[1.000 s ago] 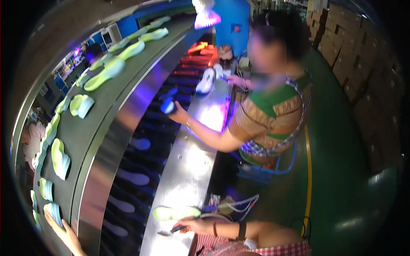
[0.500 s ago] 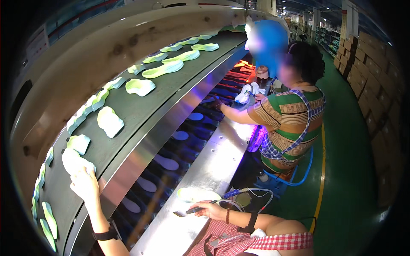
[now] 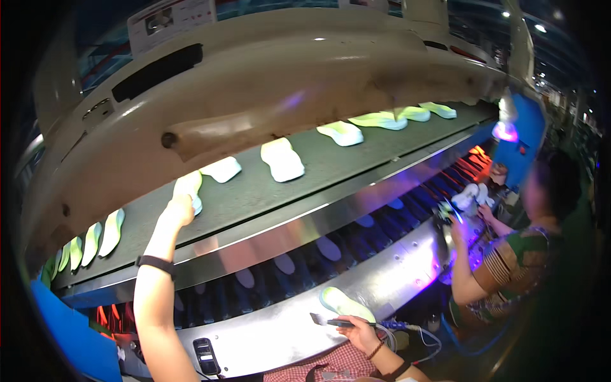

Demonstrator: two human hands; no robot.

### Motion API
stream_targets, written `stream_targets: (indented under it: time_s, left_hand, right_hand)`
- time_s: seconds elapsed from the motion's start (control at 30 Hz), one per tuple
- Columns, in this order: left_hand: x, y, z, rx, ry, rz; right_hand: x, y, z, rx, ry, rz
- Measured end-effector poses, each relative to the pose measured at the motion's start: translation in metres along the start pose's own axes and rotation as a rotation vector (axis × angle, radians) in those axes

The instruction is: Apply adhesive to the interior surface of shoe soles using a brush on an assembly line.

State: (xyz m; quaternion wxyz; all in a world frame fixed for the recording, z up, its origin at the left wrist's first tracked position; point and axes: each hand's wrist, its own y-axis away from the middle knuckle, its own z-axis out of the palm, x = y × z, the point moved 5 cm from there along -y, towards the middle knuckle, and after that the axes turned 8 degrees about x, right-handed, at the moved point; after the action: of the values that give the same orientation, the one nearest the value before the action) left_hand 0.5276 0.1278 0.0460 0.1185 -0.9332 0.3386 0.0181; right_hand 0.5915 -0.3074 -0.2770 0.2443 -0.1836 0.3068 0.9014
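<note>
Midsole (image 3: 189, 183) at the belt's left-centre, yellow-green top, pale blue-white sidewall. Long axis runs away from the wearer, far end leaning slightly right, just below the hood (image 3: 273, 83). Can't tell if it's lifted off the belt (image 3: 254, 202) or resting on it.

Left hand (image 3: 182, 209) grasps its near end, back of hand up; fingertips mostly hidden. Left arm reaches up and forward from the lower edge, nearly straight, black band (image 3: 156, 263) at the wrist.

Right hand (image 3: 359, 335) is low, just above the tabletop (image 3: 273, 334), gripping a flat brush (image 3: 334, 322) by its dark handle, bristles pointing left. Forearm comes in from lower right.

Second midsole (image 3: 347, 304) lies on the tabletop just beyond the brush, long axis upper left to lower right.

Belt carries more midsoles: a whitish one (image 3: 221, 169) close beside the held one, a wide one (image 3: 283, 159) further right, more beyond, plus a slanted row at left. Dark lower conveyor (image 3: 305, 270), between belt and tabletop, carries flat pale soles (image 3: 329, 249).

Co-worker (image 3: 509, 267) at right, hands near white shoe parts (image 3: 466, 196).
</note>
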Motion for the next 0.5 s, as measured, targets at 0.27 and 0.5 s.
stream_targets:
  time_s: [0.27, 0.5]
  left_hand:
    - [0.013, -0.061, 0.018, -0.064, -0.130, -0.047]
    - [0.019, -0.097, 0.052, -0.138, -0.199, 0.057]
  right_hand:
    - [-0.005, -0.007, -0.011, 0.034, -0.012, 0.051]
    - [0.010, -0.029, -0.046, -0.021, 0.094, -0.010]
